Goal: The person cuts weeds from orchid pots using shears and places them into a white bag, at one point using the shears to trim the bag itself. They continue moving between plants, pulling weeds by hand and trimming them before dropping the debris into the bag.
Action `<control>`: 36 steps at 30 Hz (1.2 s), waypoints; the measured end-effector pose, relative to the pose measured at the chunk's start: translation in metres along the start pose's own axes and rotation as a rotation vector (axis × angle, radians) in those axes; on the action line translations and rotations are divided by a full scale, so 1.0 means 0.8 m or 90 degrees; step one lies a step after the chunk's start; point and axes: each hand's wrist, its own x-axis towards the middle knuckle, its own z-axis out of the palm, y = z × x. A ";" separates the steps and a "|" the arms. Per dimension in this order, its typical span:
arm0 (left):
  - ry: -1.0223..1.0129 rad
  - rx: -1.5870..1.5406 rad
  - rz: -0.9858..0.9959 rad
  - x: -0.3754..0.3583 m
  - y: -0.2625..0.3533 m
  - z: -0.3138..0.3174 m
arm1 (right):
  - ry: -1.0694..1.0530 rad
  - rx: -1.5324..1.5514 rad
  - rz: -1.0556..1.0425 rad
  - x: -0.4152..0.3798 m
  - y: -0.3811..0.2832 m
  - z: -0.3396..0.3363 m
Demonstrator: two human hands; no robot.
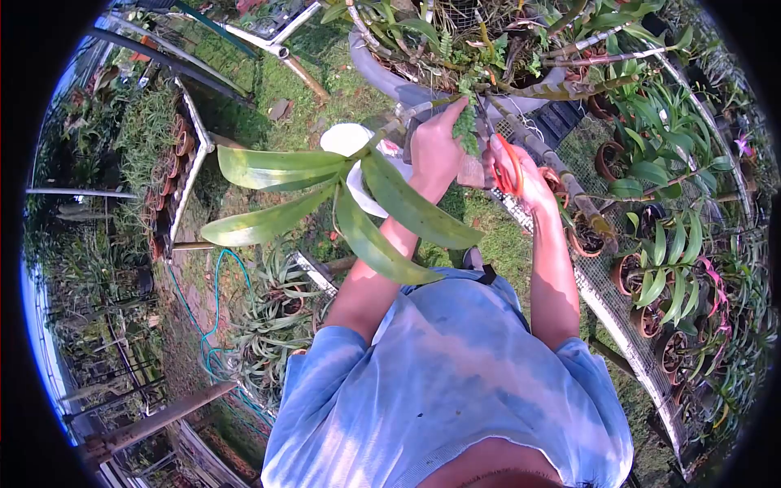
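My right hand (529, 183) is wrapped round the orange handles of a pair of scissors (509, 165), whose blades point up toward the large potted plant (443, 61). Close by on its left is my left hand (435, 153), fingers curled and index finger reaching up-right to the plant's stems. A small green fern frond (465, 128) hangs right beside those fingertips; whether they pinch it or a stem is hidden. From there a thick stem runs down-left to several long, broad orchid leaves (382, 195) hanging over my left forearm. The plant sits in a grey pot (374, 69).
A white container (346, 140) stands behind the leaves. Mesh benches with potted orchids (671, 264) line the right side. Terracotta pots (181, 146) stand on a left rack. A teal hose (215, 305) lies on the ground near a spiky-leaved plant (277, 313).
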 end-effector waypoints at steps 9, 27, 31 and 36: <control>0.008 -0.023 0.055 0.010 0.002 0.000 | 0.083 -0.015 0.100 0.018 -0.033 0.016; 0.063 -0.034 0.045 0.009 0.019 0.010 | -0.015 0.148 0.113 0.007 -0.038 -0.016; 0.036 0.055 0.103 0.004 0.026 0.018 | -0.043 0.223 0.102 0.006 -0.025 -0.035; -0.062 0.281 0.101 0.022 0.072 0.004 | 0.020 0.114 0.103 0.009 -0.032 -0.022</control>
